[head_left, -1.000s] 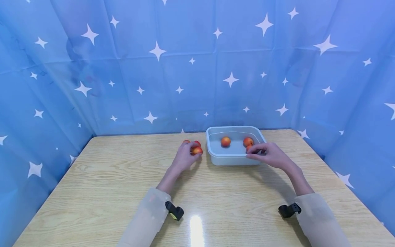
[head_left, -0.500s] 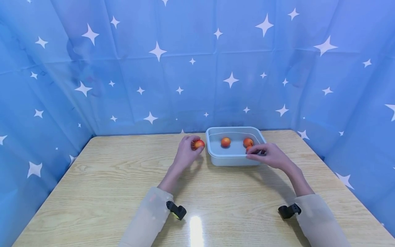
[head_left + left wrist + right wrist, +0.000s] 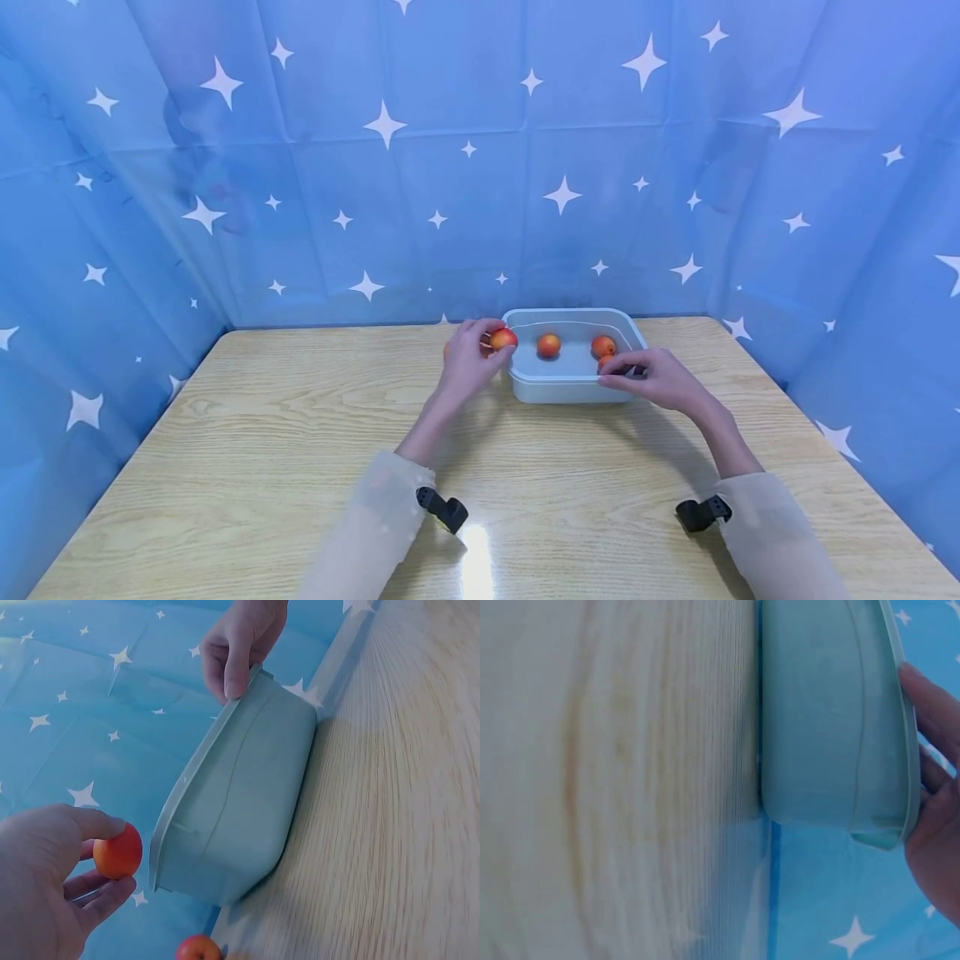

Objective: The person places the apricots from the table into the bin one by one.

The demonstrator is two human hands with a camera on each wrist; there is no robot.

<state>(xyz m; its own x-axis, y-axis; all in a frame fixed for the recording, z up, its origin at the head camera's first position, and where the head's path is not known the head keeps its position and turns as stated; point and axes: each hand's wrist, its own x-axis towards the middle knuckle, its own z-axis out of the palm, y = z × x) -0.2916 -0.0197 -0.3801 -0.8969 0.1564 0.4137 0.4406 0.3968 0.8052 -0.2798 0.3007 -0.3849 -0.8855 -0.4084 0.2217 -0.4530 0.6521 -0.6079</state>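
My left hand (image 3: 467, 365) pinches a small red-and-orange apple (image 3: 504, 340) between thumb and fingers, by the left rim of a light blue plastic box (image 3: 562, 390). In the left wrist view that held apple (image 3: 120, 851) is just apart from the box wall (image 3: 240, 810). My right hand (image 3: 660, 379) grips the box's rim near its front right corner; the right wrist view has the thumb and fingers at the rim (image 3: 909, 750). Inside the box, one apple (image 3: 548, 346) lies left, and another (image 3: 603, 346) lies right beside a third (image 3: 605, 362), partly covered by the right hand.
Another apple (image 3: 199, 948) lies on the table left of the box, mostly hidden by the left hand in the head view. The wooden table (image 3: 262, 450) ends at a blue star-patterned curtain (image 3: 465, 233) behind the box.
My left hand has lifted an apple from the group on the table and moved it right and up to the box's left rim. My right hand stays in place on the box.
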